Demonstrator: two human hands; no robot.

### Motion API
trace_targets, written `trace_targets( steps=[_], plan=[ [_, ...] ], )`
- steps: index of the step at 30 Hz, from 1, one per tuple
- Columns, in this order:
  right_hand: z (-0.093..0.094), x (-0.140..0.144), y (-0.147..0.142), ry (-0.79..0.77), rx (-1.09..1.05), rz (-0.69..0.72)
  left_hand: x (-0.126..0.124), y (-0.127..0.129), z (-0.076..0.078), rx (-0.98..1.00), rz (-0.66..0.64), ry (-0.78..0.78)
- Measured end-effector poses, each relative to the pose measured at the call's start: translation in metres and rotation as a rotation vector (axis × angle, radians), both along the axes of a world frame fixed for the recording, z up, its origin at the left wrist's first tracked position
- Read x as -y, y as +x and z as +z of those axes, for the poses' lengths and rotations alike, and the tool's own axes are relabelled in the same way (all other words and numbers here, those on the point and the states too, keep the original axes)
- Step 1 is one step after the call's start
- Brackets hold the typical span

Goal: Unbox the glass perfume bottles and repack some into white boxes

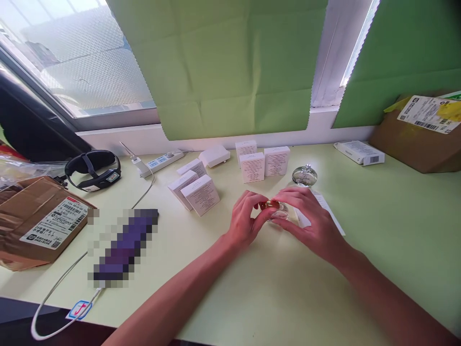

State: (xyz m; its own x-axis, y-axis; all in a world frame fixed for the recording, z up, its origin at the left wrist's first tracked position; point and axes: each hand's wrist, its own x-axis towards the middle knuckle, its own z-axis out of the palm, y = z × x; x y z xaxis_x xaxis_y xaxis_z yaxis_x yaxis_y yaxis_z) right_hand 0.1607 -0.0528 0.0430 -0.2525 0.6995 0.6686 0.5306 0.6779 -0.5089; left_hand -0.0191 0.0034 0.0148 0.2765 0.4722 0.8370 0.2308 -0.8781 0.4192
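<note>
Pale green table [273,288] under a window, 6 small white boxes [200,194] near its middle, round glass bottle [304,176], white power strip [163,161], black headband device [92,170], 2 labelled cardboard parcels [36,221] at the edges, flat barcoded carton [360,152]

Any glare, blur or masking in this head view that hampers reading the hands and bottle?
Head view: daylight from the window, soft shadows; a pixelated block masks something on the desk; the small bottle between left hand and right hand is mostly hidden by fingers; edges bend.
</note>
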Motion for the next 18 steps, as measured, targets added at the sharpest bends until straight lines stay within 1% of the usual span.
trace_targets(
  steps=[3,6,9,11,14,16,18],
  plan=[
    [-0.001,0.000,-0.003,0.045,0.015,0.020,0.004,0.002,-0.003,-0.008,-0.032,-0.003],
    [-0.001,-0.001,0.000,0.020,-0.018,-0.017,0.003,0.001,-0.005,-0.015,-0.050,-0.036],
    [0.001,-0.003,0.006,-0.091,-0.140,-0.102,-0.001,0.001,-0.006,-0.051,0.001,-0.170],
    [0.002,-0.004,0.010,-0.143,-0.238,-0.147,-0.004,0.001,-0.006,-0.162,0.016,-0.298],
    [0.004,-0.006,0.013,-0.153,-0.339,-0.176,-0.006,0.001,-0.007,-0.334,-0.037,-0.440],
    [0.004,-0.007,0.012,-0.153,-0.381,-0.170,-0.005,0.002,-0.009,-0.369,-0.074,-0.469],
    [0.003,-0.007,0.010,-0.158,-0.395,-0.156,-0.004,0.002,-0.011,-0.368,-0.093,-0.458]
  ],
)
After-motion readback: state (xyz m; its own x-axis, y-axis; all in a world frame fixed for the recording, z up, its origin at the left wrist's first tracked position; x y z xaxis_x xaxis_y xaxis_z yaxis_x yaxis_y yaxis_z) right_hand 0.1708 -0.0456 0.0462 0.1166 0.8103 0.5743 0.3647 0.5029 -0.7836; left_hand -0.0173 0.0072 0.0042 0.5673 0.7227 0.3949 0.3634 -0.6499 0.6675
